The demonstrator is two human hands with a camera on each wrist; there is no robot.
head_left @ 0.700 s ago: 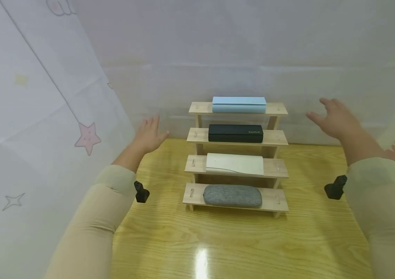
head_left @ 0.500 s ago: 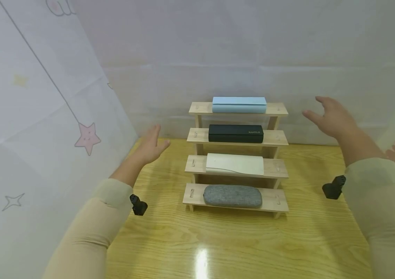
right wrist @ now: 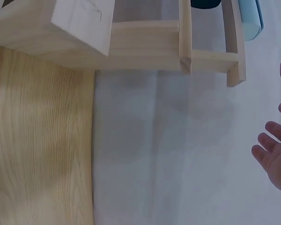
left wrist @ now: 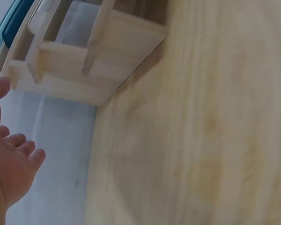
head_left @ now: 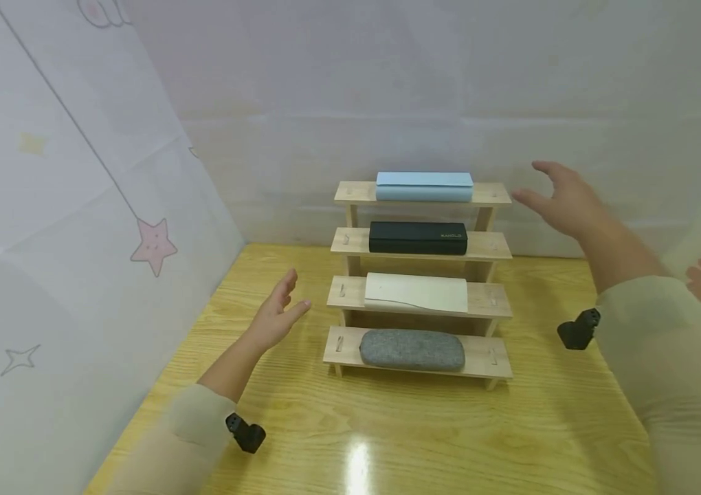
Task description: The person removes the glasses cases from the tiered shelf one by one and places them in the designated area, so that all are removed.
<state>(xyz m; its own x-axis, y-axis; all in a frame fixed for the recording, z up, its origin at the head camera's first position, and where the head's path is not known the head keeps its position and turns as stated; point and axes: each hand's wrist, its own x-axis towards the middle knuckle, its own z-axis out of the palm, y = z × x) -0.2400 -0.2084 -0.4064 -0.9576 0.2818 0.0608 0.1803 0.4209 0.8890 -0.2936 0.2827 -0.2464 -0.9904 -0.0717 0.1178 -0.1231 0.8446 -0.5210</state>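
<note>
A four-step wooden rack stands on the table, with one case on each step. On top lies a light blue glasses case, below it a black case, then a white flap case, and a grey fabric case at the bottom. My left hand hovers left of the lower steps, fingers relaxed, holding nothing. Near the top step's right end is my right hand, thumb and fingers spread apart with nothing between them. Both hands are apart from the rack.
A wood-grain table carries the rack. White cloth walls rise behind it and at both sides. A black wrist device sits on the left sleeve, another black device on the right.
My left hand has come down and back toward me, from beside the upper steps to beside the lower ones. My right hand has moved left, closer to the top step. The cases stay put.
</note>
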